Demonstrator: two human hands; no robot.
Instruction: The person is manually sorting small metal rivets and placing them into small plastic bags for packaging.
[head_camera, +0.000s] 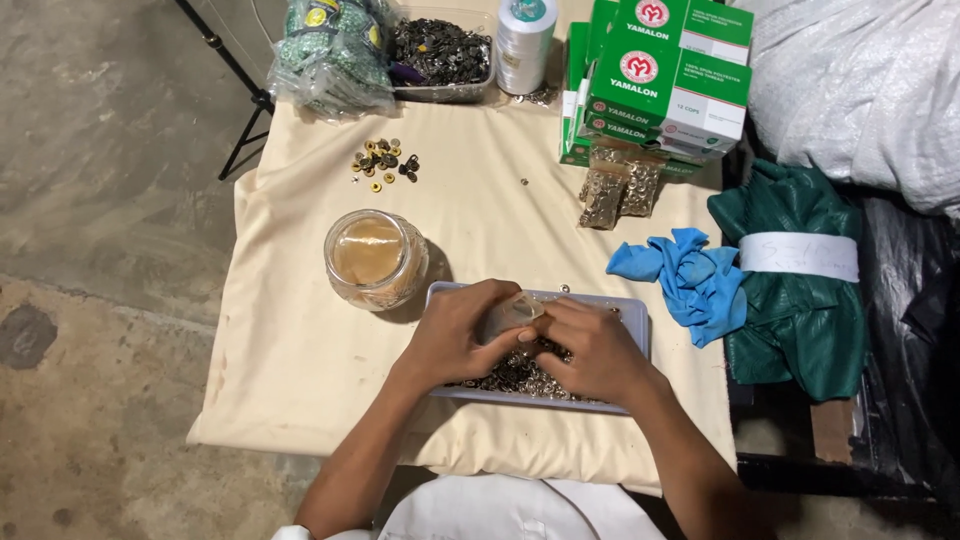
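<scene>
- Small clear plastic bag (508, 314) sits pinched between both hands, held just above the shallow grey tray (636, 322) of tiny metal rings (520, 374).
- Left hand (455, 335) curls around the bag's near side, fingers closed on it; right hand (590, 350) meets it from the other side, fingers bent, thumb pressing at the bag's mouth.
- Whether any rings are inside the bag I cannot tell; the hands cover most of it.
- Keeping the bag low over the tray looks wise: any ring that slips falls back among the others, not onto the cream cloth (290, 330).
- Holding the mouth open with one thumb while the other hand feeds would likely work best.
- Just beyond the left hand stands a glass jar (374, 258); beyond the right, two filled packets (620, 188) lie in front of green and white boxes (660, 80).
- A blue rag (685, 275) lies to the right, clear of the work.
</scene>
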